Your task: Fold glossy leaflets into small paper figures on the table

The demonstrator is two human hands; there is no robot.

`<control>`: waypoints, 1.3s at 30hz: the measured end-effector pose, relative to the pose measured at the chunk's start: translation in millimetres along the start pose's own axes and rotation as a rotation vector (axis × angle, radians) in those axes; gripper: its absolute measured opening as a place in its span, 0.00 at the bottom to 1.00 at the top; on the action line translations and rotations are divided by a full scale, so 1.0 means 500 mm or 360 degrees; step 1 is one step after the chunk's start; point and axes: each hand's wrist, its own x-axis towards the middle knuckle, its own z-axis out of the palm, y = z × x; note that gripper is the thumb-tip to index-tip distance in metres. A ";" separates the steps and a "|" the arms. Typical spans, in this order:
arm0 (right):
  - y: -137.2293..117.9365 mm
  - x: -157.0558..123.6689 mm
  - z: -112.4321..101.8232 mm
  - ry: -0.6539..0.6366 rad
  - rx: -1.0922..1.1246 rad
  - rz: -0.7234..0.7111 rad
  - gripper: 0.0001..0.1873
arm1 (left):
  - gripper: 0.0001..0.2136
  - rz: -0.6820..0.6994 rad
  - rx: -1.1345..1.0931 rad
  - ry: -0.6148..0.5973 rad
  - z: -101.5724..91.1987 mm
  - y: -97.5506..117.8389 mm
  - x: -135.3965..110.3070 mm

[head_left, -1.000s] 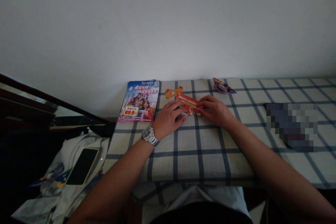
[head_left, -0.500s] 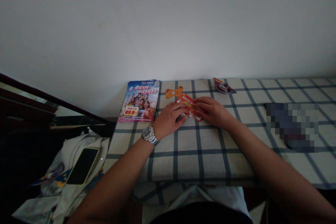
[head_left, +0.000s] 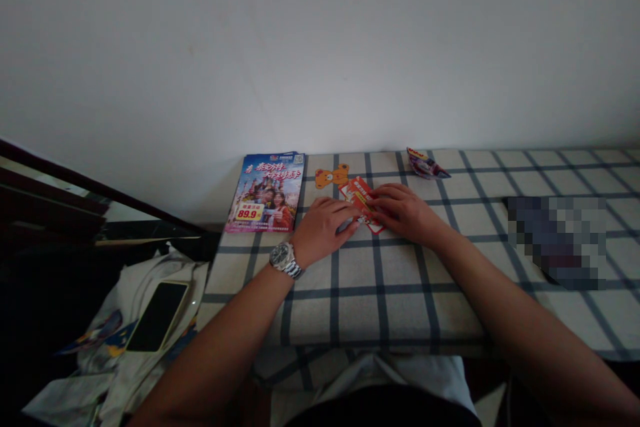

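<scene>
A red folded flyer (head_left: 358, 192) with white lettering lies slanted on the checked tablecloth, between my two hands. My left hand (head_left: 325, 227) has its fingers closed on the flyer's left and lower edge, the thumb tip meeting the paper. From the other side my right hand (head_left: 406, 212) grips the right edge with bent fingers. The fingers cover part of the paper, so its exact folds cannot be made out. Just beyond the left hand lies a flat brown teddy bear picture (head_left: 331, 177).
A pile of colourful flyers (head_left: 270, 187) lies to the left. Near the wall stands a folded paper piece (head_left: 425, 164). A dark, pixelated object (head_left: 550, 240) is at the right. Below the table's left edge, a phone (head_left: 158, 315) rests on pale cloth.
Both hands stay in nearly the same place. The red flyer has shifted slightly and looks narrower, with a white-patterned edge now showing on its left. Left fingertips have moved slightly right.
</scene>
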 end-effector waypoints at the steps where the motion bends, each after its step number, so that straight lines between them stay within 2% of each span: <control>1: -0.001 0.001 -0.002 0.0008 -0.0006 -0.0002 0.15 | 0.11 -0.0021 0.0008 0.0010 -0.002 0.001 0.001; 8: -0.007 0.003 -0.013 0.0000 -0.0012 -0.0012 0.13 | 0.10 -0.0113 0.0069 0.0094 -0.008 -0.002 0.001; 15: -0.024 0.003 -0.015 -0.0063 0.0146 -0.0134 0.14 | 0.13 -0.0182 0.0101 0.0118 0.002 -0.011 -0.004; 23: -0.013 -0.001 -0.007 -0.0025 0.0071 -0.0061 0.14 | 0.13 -0.0107 0.0049 0.0073 0.003 -0.016 -0.003; 33: -0.014 -0.001 -0.001 -0.0079 0.0118 -0.0122 0.17 | 0.19 -0.0097 -0.0045 0.0002 0.005 -0.014 -0.004; 39: -0.006 -0.003 0.006 -0.0048 0.0104 -0.0135 0.14 | 0.19 -0.0131 -0.0092 -0.0041 0.000 -0.008 -0.002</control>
